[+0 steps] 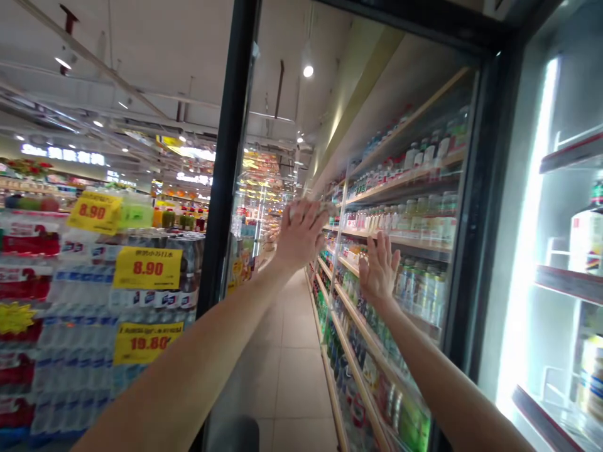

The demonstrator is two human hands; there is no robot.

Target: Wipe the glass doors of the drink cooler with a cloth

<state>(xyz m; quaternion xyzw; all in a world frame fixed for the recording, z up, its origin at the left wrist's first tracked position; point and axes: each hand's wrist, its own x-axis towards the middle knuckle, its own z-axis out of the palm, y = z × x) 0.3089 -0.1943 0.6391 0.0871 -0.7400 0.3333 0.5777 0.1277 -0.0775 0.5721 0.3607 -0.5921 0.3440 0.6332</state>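
Note:
Both my arms reach forward to a glass cooler door in a black frame, swung open in front of me. My left hand lies against the glass with its fingers stretched upward and slightly apart. A pale blur sits at its fingertips and I cannot make it out. My right hand is pressed flat on the glass, lower and to the right, fingers spread, holding nothing. Through the glass show long shelves of bottled drinks.
The lit cooler interior stands open at the right, with shelves and a few bottles. Stacked packs of bottled water with yellow price tags fill the left. A tiled aisle runs ahead between them.

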